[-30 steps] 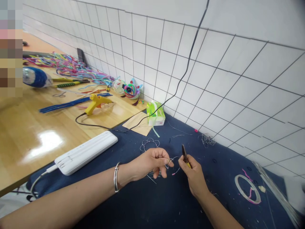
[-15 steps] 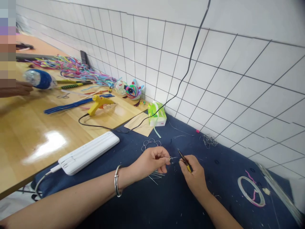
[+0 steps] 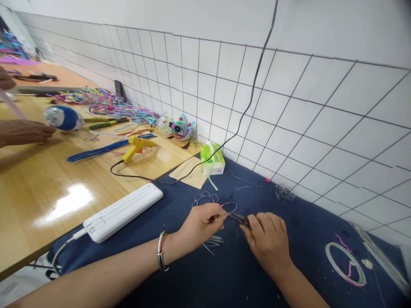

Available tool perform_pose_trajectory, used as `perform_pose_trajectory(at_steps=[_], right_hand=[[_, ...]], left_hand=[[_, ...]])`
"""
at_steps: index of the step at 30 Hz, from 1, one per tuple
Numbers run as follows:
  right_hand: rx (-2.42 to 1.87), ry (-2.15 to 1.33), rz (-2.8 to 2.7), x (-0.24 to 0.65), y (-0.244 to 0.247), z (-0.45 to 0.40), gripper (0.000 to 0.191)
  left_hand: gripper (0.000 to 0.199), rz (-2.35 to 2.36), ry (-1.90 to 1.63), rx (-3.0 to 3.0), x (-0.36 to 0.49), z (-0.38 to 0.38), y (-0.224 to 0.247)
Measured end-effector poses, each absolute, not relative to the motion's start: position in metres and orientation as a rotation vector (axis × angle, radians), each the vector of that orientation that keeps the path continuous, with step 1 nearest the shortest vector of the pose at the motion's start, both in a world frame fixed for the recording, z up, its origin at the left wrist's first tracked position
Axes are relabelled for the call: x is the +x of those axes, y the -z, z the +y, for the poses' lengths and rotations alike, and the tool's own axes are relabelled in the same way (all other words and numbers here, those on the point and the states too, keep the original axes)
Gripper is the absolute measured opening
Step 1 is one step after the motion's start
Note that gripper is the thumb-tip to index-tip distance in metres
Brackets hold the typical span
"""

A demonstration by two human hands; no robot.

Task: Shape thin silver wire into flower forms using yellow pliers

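My left hand (image 3: 207,220) pinches a thin wire loop (image 3: 233,205) that stands out past the fingertips, with a bit of pink on it. Wrapped in my right hand (image 3: 269,235) is a pair of pliers (image 3: 240,220), its dark jaws pointing left and meeting the wire beside my left fingertips. Just behind my left hand a flower-shaped wire ring (image 3: 205,196) lies on the dark blue cloth (image 3: 195,286). Several short cut wires (image 3: 214,241) lie under my left hand.
A power strip (image 3: 125,211), a yellow glue gun (image 3: 136,148) and blue pipe cleaners (image 3: 109,147) lie to the left. A tissue pack (image 3: 212,158) and tangled wire (image 3: 284,192) sit near the wall. A tape-like ring (image 3: 345,263) lies right. Another person's hand (image 3: 25,131) is far left.
The pliers have swung left and their jaws now meet the wire at my left fingertips. The wire loop shows more plainly. The view has shifted slightly; another person's second hand has come into sight.
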State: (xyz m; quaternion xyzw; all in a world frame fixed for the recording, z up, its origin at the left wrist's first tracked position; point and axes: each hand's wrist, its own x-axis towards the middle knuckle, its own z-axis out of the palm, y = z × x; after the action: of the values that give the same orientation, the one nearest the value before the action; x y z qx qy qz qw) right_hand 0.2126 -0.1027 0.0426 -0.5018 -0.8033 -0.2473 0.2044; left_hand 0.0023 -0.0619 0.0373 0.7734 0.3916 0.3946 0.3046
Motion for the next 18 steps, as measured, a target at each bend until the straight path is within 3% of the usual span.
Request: perform_pose_trajectory(at_steps=[9,18], right_hand=[[-1.375,0.836,-2.311,0.215,-0.053,-0.107,0.023],[-1.421,0.679,-2.295,0.216,-0.057,-0.105,0.019]], left_hand=[[0.016,0.986,-1.003,2.37,-0.002,-0.063,-0.039],[0.014,0.809,-1.125,2.523,-0.004,-0.058,-0.03]])
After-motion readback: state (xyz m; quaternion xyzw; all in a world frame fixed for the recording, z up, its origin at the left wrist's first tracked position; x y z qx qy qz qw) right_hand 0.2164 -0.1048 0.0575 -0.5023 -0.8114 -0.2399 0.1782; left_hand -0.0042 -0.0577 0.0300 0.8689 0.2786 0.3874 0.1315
